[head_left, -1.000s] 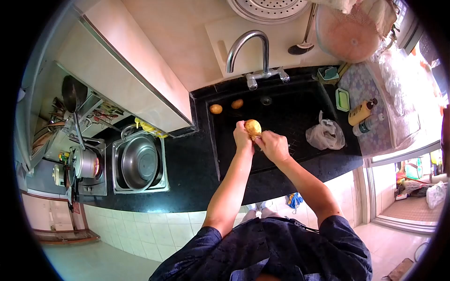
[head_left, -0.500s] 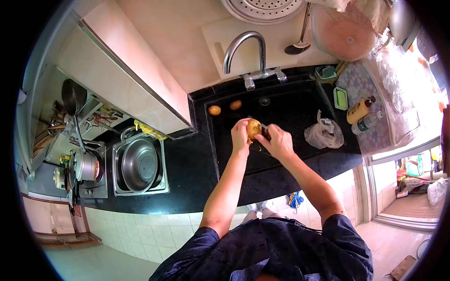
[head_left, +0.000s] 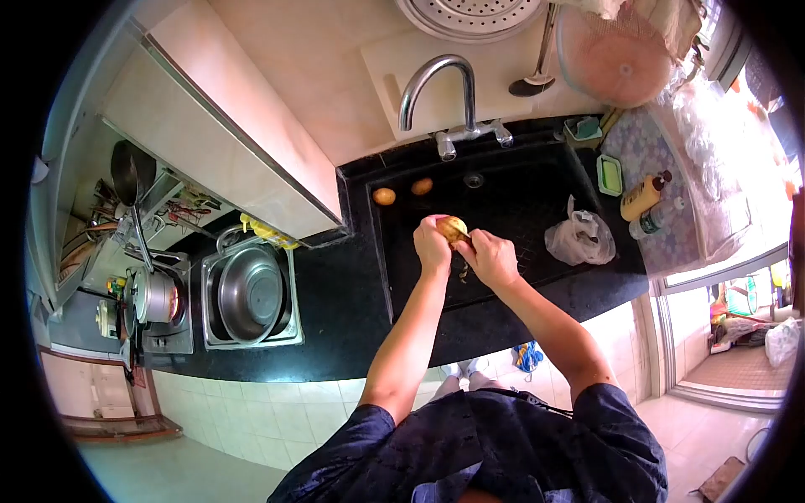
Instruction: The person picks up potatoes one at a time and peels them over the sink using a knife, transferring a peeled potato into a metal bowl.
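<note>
Over the black sink [head_left: 537, 180], my left hand [head_left: 432, 245] is closed round a partly peeled potato [head_left: 453, 228]. Its surface shows brown skin and paler yellow patches. My right hand [head_left: 493, 258] is closed against the potato's right side; what its fingers hold, if anything, is hidden. Small peelings [head_left: 464, 272] lie below the hands. Two unpeeled potatoes, one at the left edge [head_left: 383, 197] and one beside it [head_left: 422, 187], rest in the sink's upper left. A crumpled plastic bag [head_left: 580, 239] sits at the sink's right.
The curved faucet [head_left: 470, 92] rises behind the sink. Left on the counter, a metal basin [head_left: 251, 292] sits in a second sink. A pot [head_left: 153, 295] stands on a lit stove. Bottles [head_left: 644, 197] and a green soap dish [head_left: 610, 175] are at the right.
The potato has turned in my left hand and shows a different side. My right hand has shifted slightly down and left, its fingers now nearer together. Peelings show more clearly below.
</note>
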Motion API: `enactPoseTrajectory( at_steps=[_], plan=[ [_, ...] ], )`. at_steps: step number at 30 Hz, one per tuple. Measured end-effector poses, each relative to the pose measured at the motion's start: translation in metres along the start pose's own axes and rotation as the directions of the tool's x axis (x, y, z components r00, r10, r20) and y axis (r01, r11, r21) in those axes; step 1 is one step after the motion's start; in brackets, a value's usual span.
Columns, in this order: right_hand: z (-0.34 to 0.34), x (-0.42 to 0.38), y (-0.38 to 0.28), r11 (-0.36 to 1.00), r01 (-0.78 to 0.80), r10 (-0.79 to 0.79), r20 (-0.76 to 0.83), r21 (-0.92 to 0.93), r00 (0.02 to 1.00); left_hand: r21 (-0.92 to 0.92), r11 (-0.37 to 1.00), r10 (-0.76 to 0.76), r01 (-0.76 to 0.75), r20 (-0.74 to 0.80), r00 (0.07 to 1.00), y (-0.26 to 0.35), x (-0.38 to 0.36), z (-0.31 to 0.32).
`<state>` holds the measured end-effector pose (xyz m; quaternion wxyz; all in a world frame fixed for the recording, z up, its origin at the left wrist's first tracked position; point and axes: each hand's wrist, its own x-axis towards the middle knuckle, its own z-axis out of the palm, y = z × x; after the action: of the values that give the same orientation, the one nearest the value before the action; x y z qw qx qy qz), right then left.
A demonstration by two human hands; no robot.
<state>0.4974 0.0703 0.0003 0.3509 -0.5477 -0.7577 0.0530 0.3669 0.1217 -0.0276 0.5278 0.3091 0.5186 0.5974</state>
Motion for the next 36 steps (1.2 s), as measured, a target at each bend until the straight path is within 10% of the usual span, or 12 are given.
enactPoseTrajectory(
  at_steps=[10, 15, 21, 36],
  plan=[
    [-0.004, 0.0, -0.002, 0.997, 0.065, -0.065, -0.002, 0.034, 0.998, 0.164, 0.984, 0.064, -0.073, 0.055, 0.996, -0.013, 0.006, -0.012],
    [-0.019, 0.003, 0.003, 0.993, 0.035, -0.038, 0.021, 0.114, 0.999, 0.068, 0.982, -0.188, 0.177, 0.464, 0.865, 0.037, -0.011, -0.031],
    [-0.023, 0.009, -0.013, 0.986, -0.021, 0.015, 0.035, 0.166, 0.999, -0.282, 0.945, -0.07, 0.165, 0.318, 0.946, 0.027, -0.017, -0.013],
    [-0.013, 0.002, -0.012, 0.992, 0.12, -0.119, -0.034, 0.046, 0.992, -0.099, 0.983, -0.154, 0.154, 0.01, 0.988, 0.034, -0.02, -0.002]
  ],
)
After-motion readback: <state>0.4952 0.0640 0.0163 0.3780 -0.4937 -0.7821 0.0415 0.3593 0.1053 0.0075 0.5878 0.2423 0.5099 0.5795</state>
